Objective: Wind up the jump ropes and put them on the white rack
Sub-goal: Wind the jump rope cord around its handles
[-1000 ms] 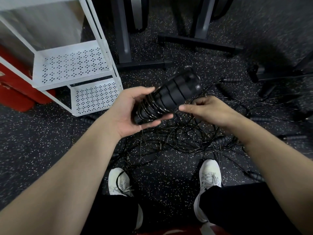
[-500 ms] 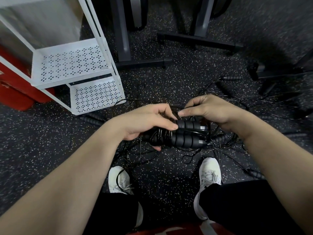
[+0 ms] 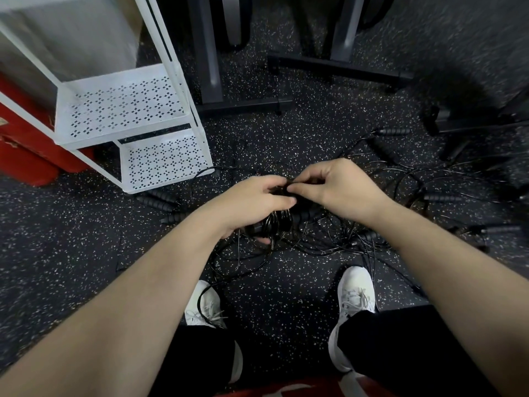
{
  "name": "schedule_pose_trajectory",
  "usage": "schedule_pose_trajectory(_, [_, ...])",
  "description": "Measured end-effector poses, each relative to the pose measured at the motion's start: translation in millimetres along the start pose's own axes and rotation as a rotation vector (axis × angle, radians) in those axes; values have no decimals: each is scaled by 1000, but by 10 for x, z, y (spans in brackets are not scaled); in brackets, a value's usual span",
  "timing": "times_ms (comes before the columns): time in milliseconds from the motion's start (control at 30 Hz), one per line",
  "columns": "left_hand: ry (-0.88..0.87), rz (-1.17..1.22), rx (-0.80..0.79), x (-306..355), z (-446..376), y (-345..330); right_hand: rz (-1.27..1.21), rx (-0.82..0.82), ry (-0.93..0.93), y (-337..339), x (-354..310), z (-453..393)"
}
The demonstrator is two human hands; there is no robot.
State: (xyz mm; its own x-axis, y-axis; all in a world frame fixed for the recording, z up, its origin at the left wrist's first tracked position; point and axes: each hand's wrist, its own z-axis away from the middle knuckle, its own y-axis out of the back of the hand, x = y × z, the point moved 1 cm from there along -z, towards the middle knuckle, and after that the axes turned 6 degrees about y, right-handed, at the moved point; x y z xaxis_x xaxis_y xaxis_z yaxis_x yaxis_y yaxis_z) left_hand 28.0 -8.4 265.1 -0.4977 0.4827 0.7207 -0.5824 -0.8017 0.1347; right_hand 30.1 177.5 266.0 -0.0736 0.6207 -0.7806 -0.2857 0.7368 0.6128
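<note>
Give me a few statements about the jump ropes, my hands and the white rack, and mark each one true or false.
1. The left hand holds a wound rope bundle. True.
2. A wound rope lies on the white rack. False: both shelves in view are bare.
3. The right hand hangs idle. False: it pinches the cord by the left hand.
4. Loose ropes lie tangled on the floor. True.

Dim, even light; wide-angle bending at edges, slight blur upper right.
</note>
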Motion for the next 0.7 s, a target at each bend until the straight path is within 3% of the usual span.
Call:
schedule_pose_trajectory(167, [-130,-18,197,1,-35,22,-3,-2,-28,-20,-31,7])
schedule_pose_trajectory(333, [-159,171,235,45,3,-31,-133,-50,-272,-1,-49,-28])
schedule_pose_trajectory(533, [-159,476,199,96,34,-2,-485,-173,-252,-25,-68,-18])
schedule_pose_trajectory(700, [-129,707,171,126,48,31,-227,-120,-236,-14,-67,-14])
